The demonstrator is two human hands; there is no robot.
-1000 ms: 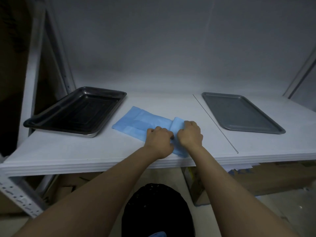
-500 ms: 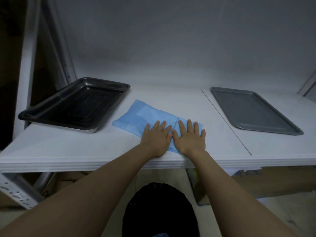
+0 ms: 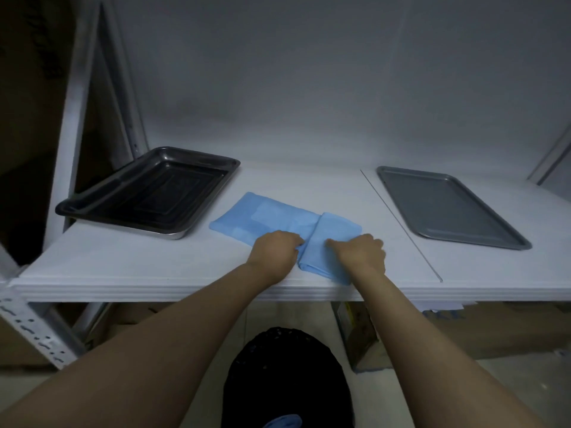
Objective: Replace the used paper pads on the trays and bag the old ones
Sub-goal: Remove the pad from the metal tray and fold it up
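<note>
A folded blue paper pad (image 3: 265, 219) lies on the white shelf (image 3: 129, 267) between two trays. Its right end is doubled over into a thicker flap (image 3: 332, 239). My left hand (image 3: 275, 253) has its fingers curled at the fold line and pinches the pad's near edge. My right hand (image 3: 361, 253) grips the folded flap from the right. A deep black tray (image 3: 148, 193) stands at the left with nothing in it. A flat grey tray (image 3: 448, 205) lies at the right, also bare.
A black bag (image 3: 284, 375) stands on the floor below the shelf's front edge, with a bit of blue (image 3: 282, 423) at its bottom. Cardboard boxes (image 3: 494, 329) sit under the shelf. A metal upright (image 3: 80, 97) rises at the left, and a seam (image 3: 401, 227) crosses the shelf.
Half a second ago both hands lay flat, pressing the pad. Now their fingers are curled on it and the hands have moved slightly apart, showing the folded right flap.
</note>
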